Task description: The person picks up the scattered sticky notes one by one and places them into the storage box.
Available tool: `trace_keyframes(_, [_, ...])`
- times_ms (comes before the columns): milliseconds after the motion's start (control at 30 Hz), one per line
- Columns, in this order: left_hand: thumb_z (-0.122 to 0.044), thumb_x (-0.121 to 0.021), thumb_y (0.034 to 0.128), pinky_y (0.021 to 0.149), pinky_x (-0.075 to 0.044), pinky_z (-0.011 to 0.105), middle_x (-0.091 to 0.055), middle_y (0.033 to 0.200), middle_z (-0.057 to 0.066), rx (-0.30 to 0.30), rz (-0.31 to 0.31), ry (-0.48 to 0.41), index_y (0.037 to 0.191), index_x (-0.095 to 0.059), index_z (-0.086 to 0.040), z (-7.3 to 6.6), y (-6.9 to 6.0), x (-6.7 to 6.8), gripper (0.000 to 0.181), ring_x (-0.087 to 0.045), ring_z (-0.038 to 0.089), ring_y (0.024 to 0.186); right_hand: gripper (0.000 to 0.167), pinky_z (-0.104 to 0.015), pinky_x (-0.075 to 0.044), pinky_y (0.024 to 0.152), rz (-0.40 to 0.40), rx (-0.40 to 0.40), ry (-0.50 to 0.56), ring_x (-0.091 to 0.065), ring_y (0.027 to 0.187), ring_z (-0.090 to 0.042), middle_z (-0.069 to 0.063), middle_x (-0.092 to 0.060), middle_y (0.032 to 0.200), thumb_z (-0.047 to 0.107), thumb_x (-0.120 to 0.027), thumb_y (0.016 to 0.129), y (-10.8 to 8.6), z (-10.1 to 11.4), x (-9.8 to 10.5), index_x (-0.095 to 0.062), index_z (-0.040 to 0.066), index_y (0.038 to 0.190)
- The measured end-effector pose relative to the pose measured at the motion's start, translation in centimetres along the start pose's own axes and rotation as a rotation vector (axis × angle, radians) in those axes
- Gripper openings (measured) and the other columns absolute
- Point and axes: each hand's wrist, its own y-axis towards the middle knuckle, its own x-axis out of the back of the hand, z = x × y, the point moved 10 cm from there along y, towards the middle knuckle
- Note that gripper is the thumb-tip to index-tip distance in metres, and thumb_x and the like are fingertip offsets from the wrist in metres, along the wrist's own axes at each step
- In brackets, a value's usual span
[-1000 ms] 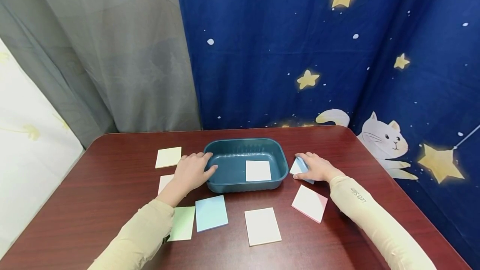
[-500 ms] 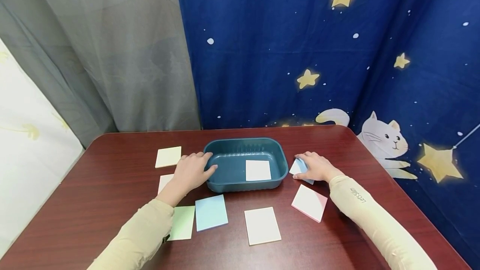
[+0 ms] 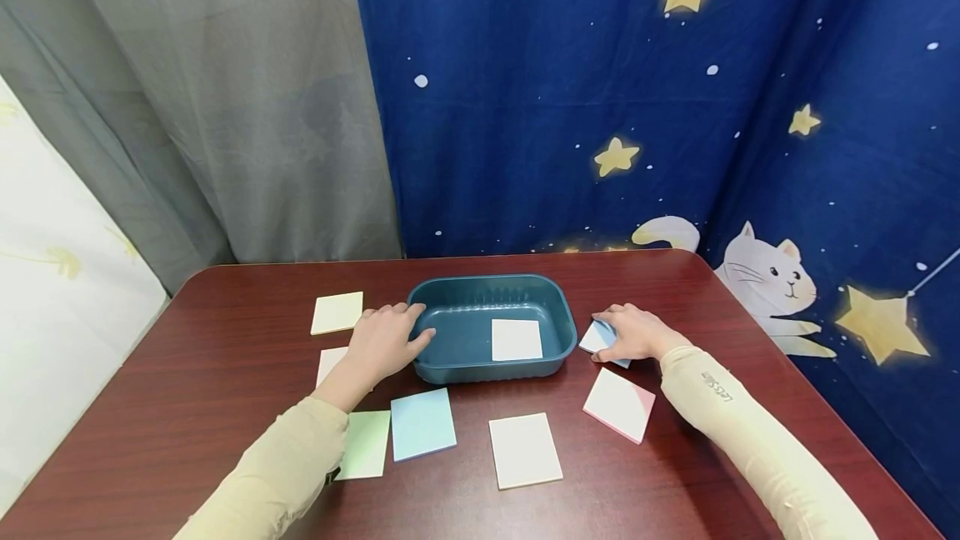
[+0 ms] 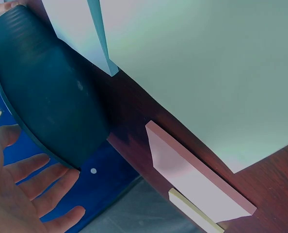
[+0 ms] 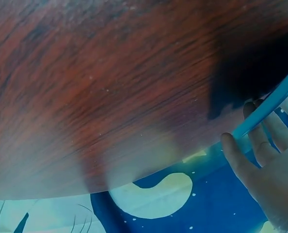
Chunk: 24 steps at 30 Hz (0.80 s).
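My right hand (image 3: 633, 333) holds a blue sticky note pad (image 3: 597, 338) by its edges, right of a dark teal tub (image 3: 487, 373). In the right wrist view the pad (image 5: 265, 111) shows edge-on, with fingertips at both faces. My left hand (image 3: 384, 344) rests at the tub's left rim. Its fingers look loosely extended in the left wrist view, fingertips touching the tub (image 4: 47, 97). A white pad (image 3: 516, 340) lies inside the tub. Whether the right-hand pad touches the table is hard to tell.
Around the tub lie a yellow pad (image 3: 337, 313), a pale pink pad (image 3: 328, 361) partly behind my left wrist, a green pad (image 3: 366, 444), a light blue pad (image 3: 423, 425), a cream pad (image 3: 525, 450) and a pink-edged pad (image 3: 620, 405). Curtains (image 3: 540, 107) hang behind the table (image 3: 225, 373).
My right thumb has slid slightly right along the blue pad, and that hand has shifted a little. My left hand, the tub and the other pads keep their places.
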Motion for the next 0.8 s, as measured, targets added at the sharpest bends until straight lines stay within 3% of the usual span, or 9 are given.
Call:
trace_keyframes(233, [-0.039,-0.056,0.0831,0.065,-0.043,0.042,-0.060,0.100,0.012,-0.003,0.002,0.007,0.115,-0.058,-0.006,-0.1,0.0,0.1,0.045,-0.059,0.027,0.081,0.067,-0.044,-0.040,0.070,-0.039,0.007,-0.029,-0.047,0.091,-0.025,-0.013,-0.052,0.114,0.046,-0.067,0.067,0.0,0.0,0.3,-0.053,0.010,0.121])
trace_keyframes(800, [-0.039,-0.056,0.0829,0.064,-0.043,0.041,-0.061,0.099,0.012,-0.004,-0.003,0.009,0.115,-0.058,-0.007,0.0,0.0,0.2,0.045,-0.059,0.026,0.080,0.066,-0.043,-0.040,0.070,-0.089,0.012,-0.011,-0.047,0.092,-0.025,-0.013,-0.052,0.116,0.046,-0.066,0.068,-0.1,-0.2,2.5,-0.051,0.012,0.123])
